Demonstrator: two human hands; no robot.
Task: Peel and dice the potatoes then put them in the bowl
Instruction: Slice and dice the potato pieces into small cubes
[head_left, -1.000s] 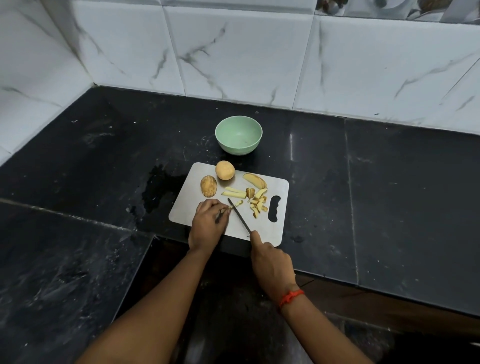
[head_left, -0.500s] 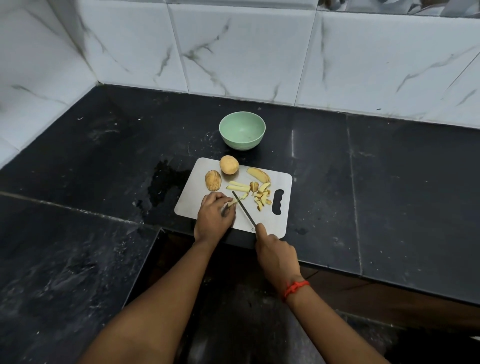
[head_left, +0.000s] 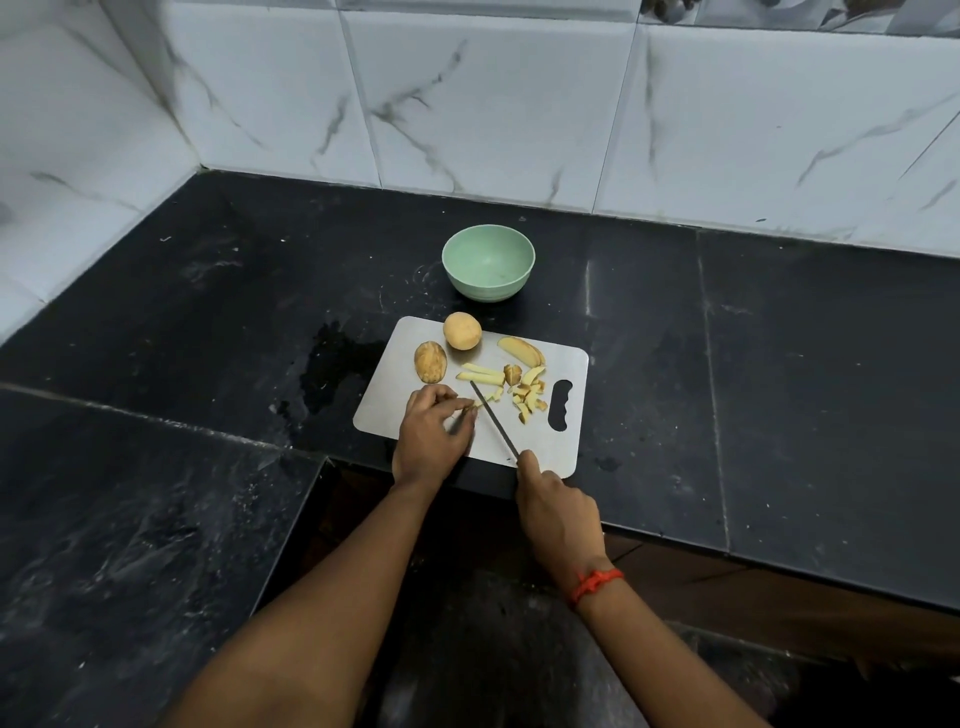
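A grey cutting board (head_left: 550, 452) is laid on the black counter (head_left: 779, 364), its near edge at the counter's lip. Behind it, apart from the board, a pale green bowl (head_left: 488, 262) is set upright; nothing can be made out inside. On the far part of the board a round potato (head_left: 462, 330) is placed, and just left of it a potato half (head_left: 430, 361) with skin still on. A long wedge (head_left: 521, 351) lies to the right. Strips (head_left: 480, 374) and small cut pieces (head_left: 529, 397) are scattered in the middle, near the handle slot. The left hand (head_left: 431, 436) is pressed on the board, fingers curled together over a small piece that is mostly hidden. A knife (head_left: 493, 418) is gripped by the right hand (head_left: 558, 514), fingers closed round the handle, the blade tip set beside the left fingertips. A red thread (head_left: 597, 583) is worn at the right wrist.
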